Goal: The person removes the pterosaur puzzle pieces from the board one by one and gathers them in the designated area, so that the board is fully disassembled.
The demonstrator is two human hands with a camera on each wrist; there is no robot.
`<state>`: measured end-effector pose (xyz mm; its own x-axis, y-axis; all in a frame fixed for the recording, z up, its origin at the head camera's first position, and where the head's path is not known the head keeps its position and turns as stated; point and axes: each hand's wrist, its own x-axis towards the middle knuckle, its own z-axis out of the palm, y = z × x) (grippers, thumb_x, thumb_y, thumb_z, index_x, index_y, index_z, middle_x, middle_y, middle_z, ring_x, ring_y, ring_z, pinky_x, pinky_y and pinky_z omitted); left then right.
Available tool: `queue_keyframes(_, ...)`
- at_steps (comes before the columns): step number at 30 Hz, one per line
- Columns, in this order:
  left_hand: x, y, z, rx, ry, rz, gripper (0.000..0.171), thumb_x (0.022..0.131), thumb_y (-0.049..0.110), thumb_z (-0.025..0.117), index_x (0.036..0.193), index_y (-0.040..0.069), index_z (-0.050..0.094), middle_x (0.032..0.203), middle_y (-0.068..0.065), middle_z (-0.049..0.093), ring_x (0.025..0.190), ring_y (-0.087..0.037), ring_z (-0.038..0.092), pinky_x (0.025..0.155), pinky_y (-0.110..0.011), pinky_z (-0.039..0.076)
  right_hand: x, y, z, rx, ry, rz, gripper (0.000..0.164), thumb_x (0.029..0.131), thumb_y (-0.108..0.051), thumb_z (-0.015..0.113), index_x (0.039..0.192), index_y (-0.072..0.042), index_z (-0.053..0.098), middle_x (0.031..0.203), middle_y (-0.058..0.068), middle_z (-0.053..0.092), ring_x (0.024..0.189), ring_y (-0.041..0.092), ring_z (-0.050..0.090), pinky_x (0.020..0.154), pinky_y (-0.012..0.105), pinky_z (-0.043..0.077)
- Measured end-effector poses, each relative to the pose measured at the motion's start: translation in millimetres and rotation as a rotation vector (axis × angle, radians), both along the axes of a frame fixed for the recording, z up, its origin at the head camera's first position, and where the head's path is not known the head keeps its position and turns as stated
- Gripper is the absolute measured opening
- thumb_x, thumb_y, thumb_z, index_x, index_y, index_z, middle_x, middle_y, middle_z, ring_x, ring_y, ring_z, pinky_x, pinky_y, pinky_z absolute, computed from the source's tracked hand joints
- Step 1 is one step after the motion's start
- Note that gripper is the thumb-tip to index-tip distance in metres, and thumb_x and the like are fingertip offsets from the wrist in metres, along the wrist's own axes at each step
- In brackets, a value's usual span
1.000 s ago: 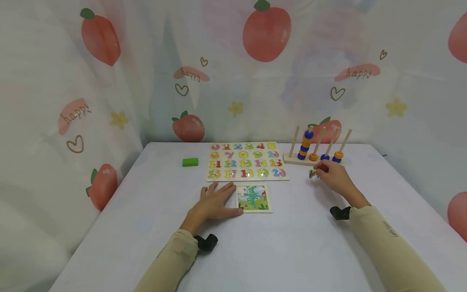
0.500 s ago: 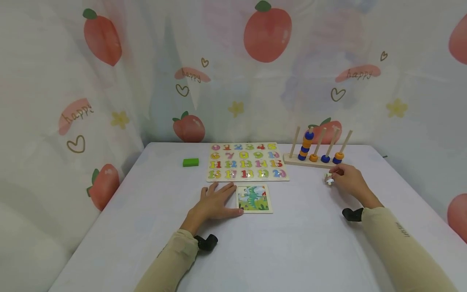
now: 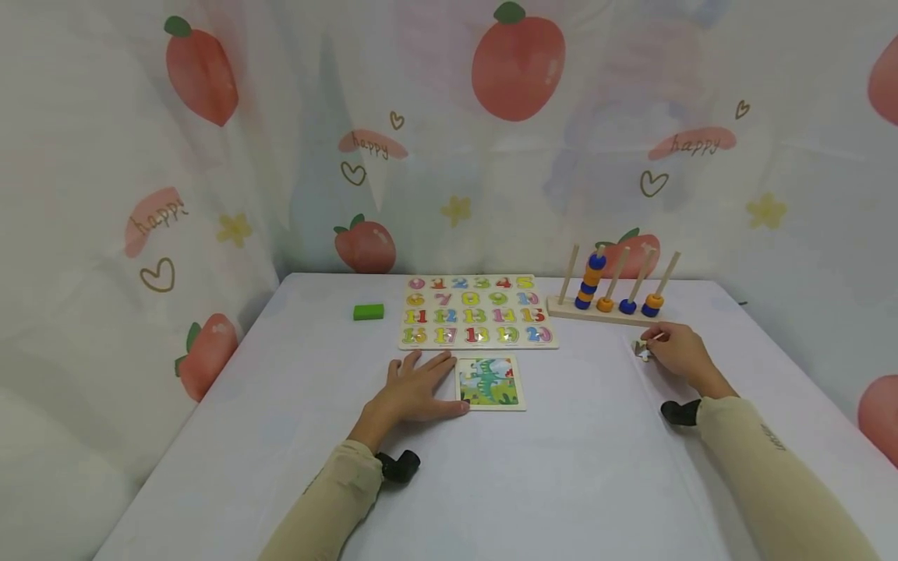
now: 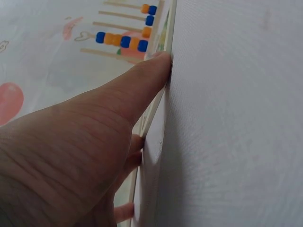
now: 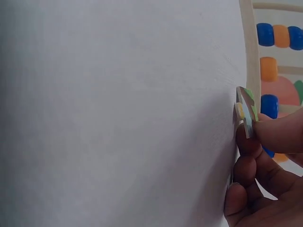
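Note:
My left hand (image 3: 414, 392) rests spread on the table, its fingertips and thumb at the left edge of a small square jigsaw puzzle (image 3: 494, 382) with a green dinosaur picture. From low down, the left wrist view shows the thumb (image 4: 150, 71) against the puzzle's edge. Off to the right, in front of the bead stand, my right hand (image 3: 679, 354) pinches a small jigsaw piece (image 3: 641, 351) between thumb and fingers. In the right wrist view that jigsaw piece (image 5: 249, 109) is tilted close over the table, with a yellow bit showing beneath it.
Behind the puzzle lies a number board (image 3: 479, 312) printed with colourful numerals. A wooden bead stand (image 3: 596, 312) with upright pegs and blue and orange beads stands at the back right. The green block (image 3: 368, 312) lies left of the board. Patterned cloth (image 3: 449, 140) hangs behind.
My right hand has moved right and a little nearer with the jigsaw piece, which has turned in the fingers. My left hand has stayed at the puzzle.

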<state>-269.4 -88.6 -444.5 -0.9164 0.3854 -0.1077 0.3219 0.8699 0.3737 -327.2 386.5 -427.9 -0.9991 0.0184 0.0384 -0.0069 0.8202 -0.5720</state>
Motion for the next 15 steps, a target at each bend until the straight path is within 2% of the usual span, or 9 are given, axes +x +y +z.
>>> queue_keyframes(7,-2.1,0.3,-2.6,-0.02,0.006,-0.004,0.094,0.092,0.072,0.069,0.169,0.029,0.038,0.175,0.005,0.029,0.161,-0.042,0.012,0.124,-0.07,0.009,-1.6,0.5,1.7,-0.001,-0.013,0.001,0.024,0.103,-0.002,0.052,0.117,0.012,0.065,0.098,0.025,0.068,0.08,0.03,0.061,0.065,0.035,0.049)
queue_keyframes(15,-1.6,0.2,-0.5,-0.023,0.005,-0.003,0.094,0.092,0.072,0.068,0.168,0.028,0.038,0.175,0.004,0.029,0.161,-0.043,0.012,0.124,-0.07,0.009,-0.9,-1.7,1.4,0.018,-0.001,-0.016,0.024,0.101,-0.003,0.054,0.115,0.012,0.067,0.095,0.024,0.072,0.078,0.029,0.063,0.065,0.034,0.048)
